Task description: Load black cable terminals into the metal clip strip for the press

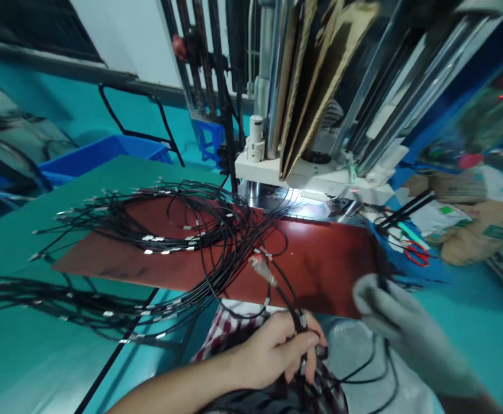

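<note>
My bare left hand is closed around some black cables low in front of my body. On the right, my right hand wears a pale glove and is blurred. Its fingers are curled round a dark cable, which hangs below it and loops back toward my left hand. Many more black cables with white tags lie coiled on the reddish-brown sheet. A second bunch of cables trails off to the left over the green table.
Behind the sheet stands a press machine with metal columns and cardboard leaning in it. Red-handled scissors and brown paper packages lie to the right. A blue bin is at back left, near a blue stool.
</note>
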A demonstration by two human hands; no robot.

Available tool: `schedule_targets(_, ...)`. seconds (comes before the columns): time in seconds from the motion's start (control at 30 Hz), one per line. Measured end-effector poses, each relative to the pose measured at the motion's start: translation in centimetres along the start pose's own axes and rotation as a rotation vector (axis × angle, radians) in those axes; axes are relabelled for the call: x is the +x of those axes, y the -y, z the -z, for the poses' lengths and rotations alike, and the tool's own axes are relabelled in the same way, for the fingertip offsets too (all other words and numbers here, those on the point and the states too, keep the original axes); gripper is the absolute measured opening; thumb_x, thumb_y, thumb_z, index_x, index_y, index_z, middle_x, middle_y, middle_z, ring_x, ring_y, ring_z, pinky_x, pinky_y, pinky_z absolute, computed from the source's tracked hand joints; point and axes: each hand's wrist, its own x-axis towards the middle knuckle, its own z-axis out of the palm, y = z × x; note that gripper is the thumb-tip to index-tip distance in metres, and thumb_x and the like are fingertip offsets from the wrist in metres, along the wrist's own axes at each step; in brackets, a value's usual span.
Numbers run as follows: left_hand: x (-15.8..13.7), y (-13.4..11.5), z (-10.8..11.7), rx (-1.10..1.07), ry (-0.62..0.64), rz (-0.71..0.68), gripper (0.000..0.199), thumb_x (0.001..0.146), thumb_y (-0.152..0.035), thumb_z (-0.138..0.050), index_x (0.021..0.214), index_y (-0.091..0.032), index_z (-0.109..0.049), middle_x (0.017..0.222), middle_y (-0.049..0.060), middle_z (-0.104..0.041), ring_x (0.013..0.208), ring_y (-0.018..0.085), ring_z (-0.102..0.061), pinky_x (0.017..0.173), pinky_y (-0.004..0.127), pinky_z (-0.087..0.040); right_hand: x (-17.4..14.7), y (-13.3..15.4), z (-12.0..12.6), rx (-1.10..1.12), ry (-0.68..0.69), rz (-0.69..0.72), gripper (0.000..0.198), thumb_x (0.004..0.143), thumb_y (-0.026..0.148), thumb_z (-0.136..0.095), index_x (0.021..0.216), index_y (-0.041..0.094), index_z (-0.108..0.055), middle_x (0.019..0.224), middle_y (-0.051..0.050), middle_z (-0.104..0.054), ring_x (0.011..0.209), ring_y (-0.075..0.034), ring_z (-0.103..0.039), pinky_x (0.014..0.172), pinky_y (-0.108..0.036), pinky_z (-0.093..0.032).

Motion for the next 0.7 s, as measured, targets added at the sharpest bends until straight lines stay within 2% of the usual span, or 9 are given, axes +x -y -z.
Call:
schedule_targets(0.07,1.6,-1.1,-0.3,0.171,-0.052,0.037,0.042,0.093,-0.055,-0.040,0.092,-0.015,-0.051,0.058,0.000,-0.060,0.036,0.006,-0.037,0.037,0.017,-0.027,2.0,0.9,-1.9,0.006,0.060,0.036,0.033,0.080,0.038,-0.062,0.107,0.020,-0.067,0.079,-0.005,-0.065,0.056,-0.013,-0.053,0.047,-0.025,-0.040)
schedule_targets(0.17,3.4,-2.1,-0.5,0.427,-0.094,0.029,0.034,0.096,-0.043,-0.036,0.086,-0.015,-0.051,0.058,0.000,-0.062,0.040,0.007,-0.043,0.043,0.018,-0.033,3.6,2.4,-4.4,0.003,0.136,0.184,0.034,0.074,0.024,-0.062,0.106,0.018,-0.069,0.097,-0.005,-0.070,0.080,-0.016,-0.062,0.069,-0.026,-0.049)
schedule_targets(0.2,3.7,-2.4,-0.5,0.482,-0.104,0.018,0.033,0.097,-0.040,-0.034,0.085,-0.015,-0.052,0.058,0.000,-0.062,0.042,0.008,-0.046,0.046,0.019,-0.035,3.8,2.7,-5.0,0.030,0.130,0.187,0.028,0.074,0.024,-0.061,0.100,0.017,-0.070,0.095,-0.005,-0.071,0.079,-0.016,-0.062,0.069,-0.025,-0.049)
schedule_targets(0.27,3.7,-2.9,-0.2,0.586,-0.123,-0.018,0.031,0.097,-0.038,-0.036,0.084,-0.015,-0.053,0.061,0.000,-0.063,0.049,0.010,-0.051,0.053,0.021,-0.039,3.9,2.9,-5.7,0.100,0.089,0.127,0.020,0.076,0.028,-0.061,0.089,0.016,-0.069,0.083,-0.004,-0.072,0.064,-0.012,-0.058,0.056,-0.023,-0.046)
schedule_targets(0.37,2.5,-4.4,0.8,0.750,-0.185,-0.091,0.028,0.088,-0.043,-0.055,0.087,-0.015,-0.058,0.068,0.000,-0.061,0.060,0.013,-0.053,0.060,0.024,-0.042,3.7,2.6,-5.7,0.125,0.065,0.107,0.014,0.072,0.028,-0.066,0.077,0.015,-0.067,0.071,-0.002,-0.069,0.054,-0.009,-0.051,0.048,-0.021,-0.039)
schedule_targets(0.43,1.8,-5.9,1.7,0.739,-0.315,-0.183,0.032,0.081,-0.044,-0.065,0.094,-0.015,-0.060,0.072,-0.001,-0.059,0.064,0.013,-0.053,0.061,0.023,-0.043,3.6,2.2,-5.4,0.113,0.065,0.152,0.014,0.068,0.026,-0.071,0.072,0.015,-0.065,0.069,-0.001,-0.066,0.059,-0.010,-0.053,0.054,-0.021,-0.042)
schedule_targets(0.53,1.7,-8.5,3.0,0.519,-0.481,-0.356,0.038,0.080,-0.041,-0.066,0.106,-0.015,-0.059,0.081,0.001,-0.060,0.069,0.012,-0.056,0.062,0.022,-0.046,3.5,2.0,-5.2,0.116,0.071,0.160,0.023,0.062,0.029,-0.079,0.074,0.016,-0.064,0.071,0.001,-0.065,0.066,-0.012,-0.056,0.061,-0.024,-0.045)
schedule_targets(0.63,2.5,-10.6,3.7,0.378,-0.398,-0.376,0.028,0.082,-0.037,-0.065,0.095,-0.012,-0.065,0.078,0.002,-0.062,0.054,0.008,-0.053,0.055,0.022,-0.046,3.5,1.9,-5.2,0.120,0.100,0.163,0.026,0.062,0.031,-0.079,0.077,0.016,-0.064,0.074,0.000,-0.066,0.069,-0.014,-0.059,0.064,-0.025,-0.047)
schedule_targets(0.7,2.7,-11.6,3.7,0.476,-0.392,-0.417,0.020,0.084,-0.031,-0.064,0.084,-0.012,-0.068,0.076,0.003,-0.065,0.053,0.008,-0.055,0.056,0.023,-0.047,3.4,2.0,-5.0,0.106,0.081,0.198,0.019,0.066,0.028,-0.075,0.076,0.016,-0.065,0.077,0.000,-0.067,0.071,-0.013,-0.059,0.066,-0.024,-0.047)
